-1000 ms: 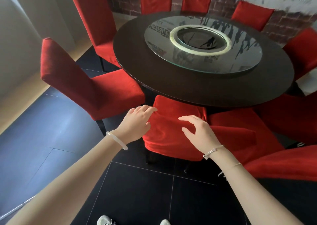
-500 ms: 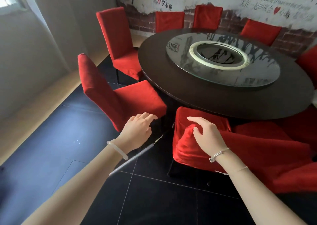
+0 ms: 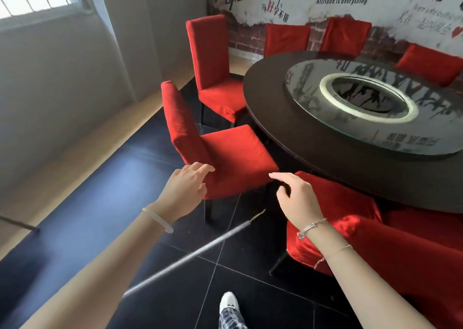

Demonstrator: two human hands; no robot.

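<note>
Fingers of left grip point(image 3: 185, 190) and right grip point(image 3: 298, 198) reach loosely spread, holding nothing, near the red chair point(image 3: 235, 158)

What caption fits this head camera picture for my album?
Left hand and right hand reach toward a red chair beside the round table.

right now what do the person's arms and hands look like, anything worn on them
Both forearms are bare, with no sleeves or gloves in view. The left hand has a smooth, pale bangle round its wrist. The right hand has a thin silver bracelet at the wrist, and a finer chain lies further up that forearm.
</note>
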